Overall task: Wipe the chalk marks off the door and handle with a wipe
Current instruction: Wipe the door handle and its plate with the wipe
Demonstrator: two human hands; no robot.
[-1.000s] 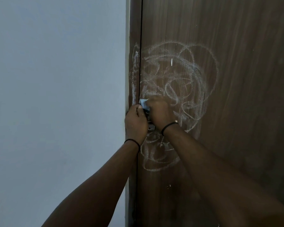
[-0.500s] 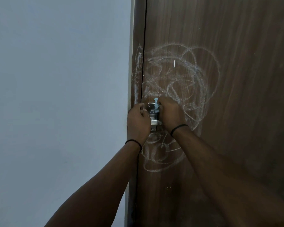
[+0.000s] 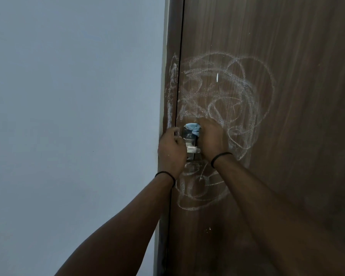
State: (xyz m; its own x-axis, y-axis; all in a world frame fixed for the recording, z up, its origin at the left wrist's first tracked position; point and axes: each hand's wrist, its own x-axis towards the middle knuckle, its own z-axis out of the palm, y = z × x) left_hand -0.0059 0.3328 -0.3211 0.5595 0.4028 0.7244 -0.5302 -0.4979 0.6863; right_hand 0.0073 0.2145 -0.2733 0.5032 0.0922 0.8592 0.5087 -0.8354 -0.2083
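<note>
Gripping a crumpled blue wipe (image 3: 193, 128), right hand (image 3: 210, 141), fingers curled, pressing it on the top of the metal handle (image 3: 190, 143). Left hand (image 3: 171, 151) curled at the handle's left side, by the door edge; cannot tell whether it holds anything. Black bands on both wrists. White chalk marks (image 3: 227, 100) looping over the brown door (image 3: 287, 136) above, right of and below the handle, some on the frame (image 3: 172, 86). Pale wall (image 3: 68, 116) at left.
</note>
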